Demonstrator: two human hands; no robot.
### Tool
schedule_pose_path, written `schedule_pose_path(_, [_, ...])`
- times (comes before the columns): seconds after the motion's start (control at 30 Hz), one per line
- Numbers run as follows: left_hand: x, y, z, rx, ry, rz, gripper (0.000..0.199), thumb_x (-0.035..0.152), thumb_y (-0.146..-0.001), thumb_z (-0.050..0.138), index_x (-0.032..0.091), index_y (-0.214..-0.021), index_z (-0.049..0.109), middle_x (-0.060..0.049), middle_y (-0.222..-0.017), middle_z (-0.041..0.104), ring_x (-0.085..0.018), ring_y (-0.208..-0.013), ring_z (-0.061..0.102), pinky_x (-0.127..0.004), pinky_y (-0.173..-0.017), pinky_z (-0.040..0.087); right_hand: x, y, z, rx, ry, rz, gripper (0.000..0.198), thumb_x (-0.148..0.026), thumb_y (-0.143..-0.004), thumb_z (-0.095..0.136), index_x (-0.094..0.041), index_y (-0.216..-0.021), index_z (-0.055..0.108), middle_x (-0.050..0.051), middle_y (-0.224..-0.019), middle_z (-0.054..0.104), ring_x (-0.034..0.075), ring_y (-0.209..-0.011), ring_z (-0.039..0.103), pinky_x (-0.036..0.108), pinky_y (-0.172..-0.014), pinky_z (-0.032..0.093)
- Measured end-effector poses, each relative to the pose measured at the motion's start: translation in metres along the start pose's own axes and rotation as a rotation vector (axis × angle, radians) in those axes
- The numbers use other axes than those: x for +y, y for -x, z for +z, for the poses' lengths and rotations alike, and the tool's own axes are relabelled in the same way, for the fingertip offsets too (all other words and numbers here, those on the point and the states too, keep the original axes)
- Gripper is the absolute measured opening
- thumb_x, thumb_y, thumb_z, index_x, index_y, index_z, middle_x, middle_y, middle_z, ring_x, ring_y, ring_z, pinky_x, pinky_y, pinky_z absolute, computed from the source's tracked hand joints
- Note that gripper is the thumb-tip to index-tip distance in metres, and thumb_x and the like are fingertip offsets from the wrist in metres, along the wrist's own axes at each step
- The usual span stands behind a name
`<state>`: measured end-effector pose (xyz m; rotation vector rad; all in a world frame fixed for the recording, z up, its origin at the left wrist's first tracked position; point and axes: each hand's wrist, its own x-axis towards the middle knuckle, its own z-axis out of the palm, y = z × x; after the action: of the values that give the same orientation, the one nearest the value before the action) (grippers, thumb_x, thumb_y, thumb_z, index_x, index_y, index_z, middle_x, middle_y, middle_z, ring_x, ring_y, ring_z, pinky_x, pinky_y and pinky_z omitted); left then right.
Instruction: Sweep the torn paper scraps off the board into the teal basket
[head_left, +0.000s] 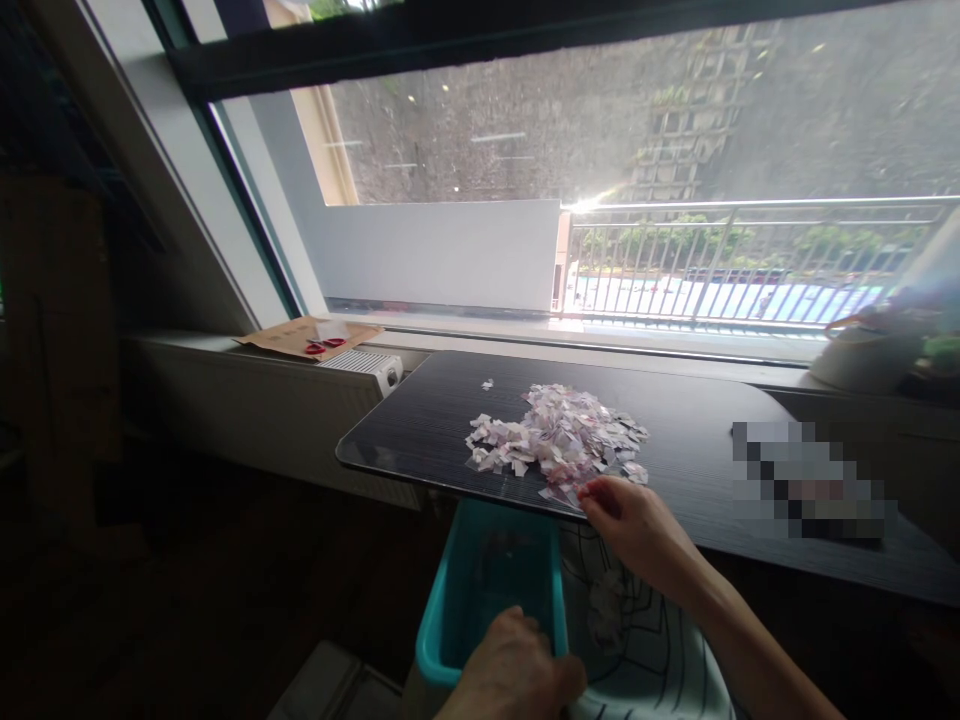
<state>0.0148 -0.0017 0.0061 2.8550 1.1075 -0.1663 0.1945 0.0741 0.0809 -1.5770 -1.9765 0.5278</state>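
Observation:
A loose heap of small pale paper scraps (574,425) lies on the dark tabletop (420,420), spreading to its near edge. At that edge my right hand (626,520) has its fingertips pinched together on a few scraps from the heap. Below the table edge stands a deep teal plastic bin (435,640), its inside in shadow. My left hand (517,660) is closed over the bin's near right rim, fingers inside and thumb outside. More scraps (609,610) rest on a light cloth with dark lines (660,640), right of the bin.
A brown envelope (285,337) with red-handled scissors (324,346) lies on the sill at left, near a white radiator (367,375). A blurred-out object (814,485) rests on the table's right part. A window with a railing (720,260) outside rises behind the table.

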Motion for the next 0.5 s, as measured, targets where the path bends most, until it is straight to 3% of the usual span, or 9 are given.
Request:
schedule_pose_path(0.3, [-0.001,-0.003,0.000,-0.056,0.004,-0.001,0.014,0.035,-0.078,0.073,0.025,-0.084,0.067,-0.004,-0.068,0.069,-0.027,-0.065,0.068,-0.036,-0.066,0.049,0.001,0.001,0.005,0.037,0.042,0.002,0.029,-0.040,-0.087,0.047,-0.020,-0.082,0.068,-0.001,-0.063,0.062,0.015,-0.059,0.053,0.026,-0.057,0.035])
schedule_pose_path(0.5, [0.002,-0.001,-0.012,-0.085,0.045,-0.018,0.017,0.035,-0.077,0.074,0.024,-0.088,0.066,-0.005,-0.073,0.070,-0.027,-0.070,0.068,-0.036,-0.069,0.049,0.004,0.004,0.007,0.073,0.097,-0.006,0.029,-0.041,-0.089,0.045,-0.022,-0.085,0.067,0.000,-0.067,0.064,0.016,-0.061,0.055,0.026,-0.058,0.035])
